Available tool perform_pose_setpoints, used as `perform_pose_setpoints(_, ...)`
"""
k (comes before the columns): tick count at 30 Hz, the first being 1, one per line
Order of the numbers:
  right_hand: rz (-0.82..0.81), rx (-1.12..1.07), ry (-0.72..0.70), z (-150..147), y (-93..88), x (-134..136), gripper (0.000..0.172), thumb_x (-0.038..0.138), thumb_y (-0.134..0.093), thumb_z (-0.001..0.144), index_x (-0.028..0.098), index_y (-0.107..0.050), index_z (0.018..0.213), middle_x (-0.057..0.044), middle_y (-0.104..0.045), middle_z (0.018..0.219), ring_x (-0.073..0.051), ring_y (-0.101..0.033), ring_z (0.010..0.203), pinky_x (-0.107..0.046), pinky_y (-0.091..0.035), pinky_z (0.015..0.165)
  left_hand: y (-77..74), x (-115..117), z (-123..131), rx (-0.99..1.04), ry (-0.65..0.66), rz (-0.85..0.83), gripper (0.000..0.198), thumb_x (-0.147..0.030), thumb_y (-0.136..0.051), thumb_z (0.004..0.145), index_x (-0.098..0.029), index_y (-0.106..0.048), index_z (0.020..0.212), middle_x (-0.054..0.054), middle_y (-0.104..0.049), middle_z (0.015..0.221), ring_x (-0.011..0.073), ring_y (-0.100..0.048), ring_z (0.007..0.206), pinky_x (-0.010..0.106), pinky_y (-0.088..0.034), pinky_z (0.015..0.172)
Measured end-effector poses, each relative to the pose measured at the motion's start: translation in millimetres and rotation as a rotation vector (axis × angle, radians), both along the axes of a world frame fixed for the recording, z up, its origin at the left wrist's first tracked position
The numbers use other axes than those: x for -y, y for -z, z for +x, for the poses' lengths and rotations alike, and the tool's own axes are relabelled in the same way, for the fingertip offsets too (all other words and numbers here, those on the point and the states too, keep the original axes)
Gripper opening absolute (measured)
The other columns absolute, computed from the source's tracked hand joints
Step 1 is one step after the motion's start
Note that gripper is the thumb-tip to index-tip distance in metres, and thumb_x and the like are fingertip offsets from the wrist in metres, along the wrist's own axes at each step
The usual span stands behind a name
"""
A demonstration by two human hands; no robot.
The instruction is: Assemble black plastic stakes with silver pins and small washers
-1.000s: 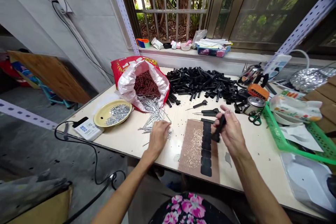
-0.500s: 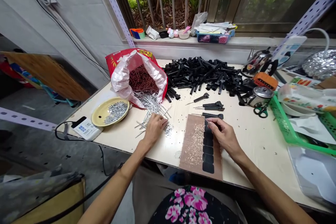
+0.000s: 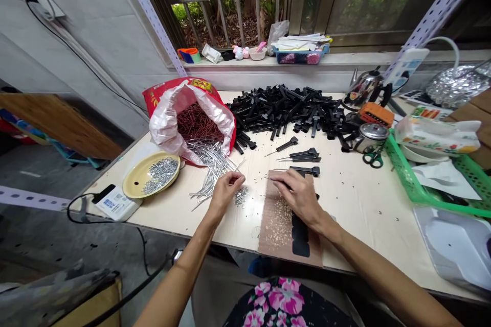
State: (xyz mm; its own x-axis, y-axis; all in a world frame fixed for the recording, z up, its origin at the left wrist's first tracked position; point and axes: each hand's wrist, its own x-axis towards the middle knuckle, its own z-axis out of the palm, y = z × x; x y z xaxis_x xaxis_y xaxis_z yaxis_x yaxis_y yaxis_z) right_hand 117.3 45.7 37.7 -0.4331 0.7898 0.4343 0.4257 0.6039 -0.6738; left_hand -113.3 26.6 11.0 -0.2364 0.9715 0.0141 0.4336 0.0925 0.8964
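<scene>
My left hand (image 3: 226,190) is closed in a pinch beside a small heap of shiny metal bits (image 3: 241,196); whatever its fingertips hold is too small to make out. Behind it lie loose silvery rods (image 3: 215,163), spilling from a red and white sack (image 3: 163,122) of rust-brown rods (image 3: 199,121). My right hand (image 3: 298,195) is closed too, above a brown board (image 3: 274,235) with pale specks and a row of black squares (image 3: 300,231). Something thin seems to poke left from its fingertips. Several black-handled pieces with thin metal shafts (image 3: 305,155) lie beyond the board.
A large pile of black parts (image 3: 287,107) covers the table's back. A yellow dish (image 3: 132,179) of metal bits and a white box (image 3: 120,204) stand left. On the right are a lidded metal pot (image 3: 372,135), scissors (image 3: 373,159) and a green basket (image 3: 406,184).
My right hand has moved left from the black squares across the board, towards my left hand. The left hand has lifted slightly, its fingers now pinched. The whole view has shifted a little.
</scene>
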Motion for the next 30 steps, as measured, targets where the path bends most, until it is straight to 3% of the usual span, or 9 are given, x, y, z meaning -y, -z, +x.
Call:
perform_pose_setpoints(2,0.04,0.044,-0.018,-11.2,-0.8,-1.8,0.024,0.022,-0.048,0.093,0.022,-0.064,0.11,-0.005,-0.06,0.092,-0.016,-0.057,0.084,-0.028,-0.047,0.073,-4.5,3.2,6.8,0.387,-0.059,-0.056,0.026,-0.038,-0.071,0.07,-0.015,-0.063,0.08,0.004,-0.066,0.078,0.0151,-0.059,0.07,0.026,-0.044,0.062)
perform_pose_setpoints(4,0.073,0.103,-0.024,-20.1,-2.4,-2.6,0.024,0.024,-0.047,0.094,0.023,-0.065,0.111,-0.004,-0.059,0.089,-0.015,-0.056,0.08,-0.026,-0.046,0.069,-10.1,6.4,14.9,0.616,-0.097,-0.087,0.031,-0.036,-0.077,0.062,-0.014,-0.062,0.077,0.004,-0.067,0.078,0.0135,-0.061,0.069,0.024,-0.045,0.061)
perform_pose_setpoints(9,0.097,0.201,-0.019,-30.9,-4.9,-1.9,0.027,0.024,-0.045,0.095,0.028,-0.065,0.113,-0.003,-0.056,0.085,-0.013,-0.055,0.074,-0.023,-0.042,0.061,-26.1,11.4,28.0,0.837,-0.087,-0.111,0.035,-0.032,-0.083,0.056,-0.012,-0.063,0.076,0.004,-0.068,0.073,0.0105,-0.061,0.064,0.023,-0.048,0.063)
perform_pose_setpoints(17,0.098,0.185,-0.013,-33.2,-5.9,0.3,0.027,0.024,-0.045,0.095,0.025,-0.065,0.113,-0.003,-0.056,0.085,-0.013,-0.056,0.076,-0.022,-0.042,0.063,-35.5,14.3,27.0,0.832,-0.104,-0.055,0.033,-0.03,-0.085,0.053,-0.011,-0.067,0.073,0.003,-0.067,0.069,0.0096,-0.06,0.061,0.023,-0.049,0.063)
perform_pose_setpoints(30,0.111,0.215,0.033,-30.3,-2.7,3.9,0.026,0.025,-0.045,0.095,0.026,-0.065,0.113,-0.003,-0.059,0.086,-0.013,-0.056,0.075,-0.023,-0.039,0.06,-28.7,13.9,34.4,0.647,-0.08,0.03,0.022,-0.029,-0.077,0.065,-0.013,-0.067,0.077,0.002,-0.065,0.068,0.0119,-0.06,0.065,0.025,-0.048,0.068)
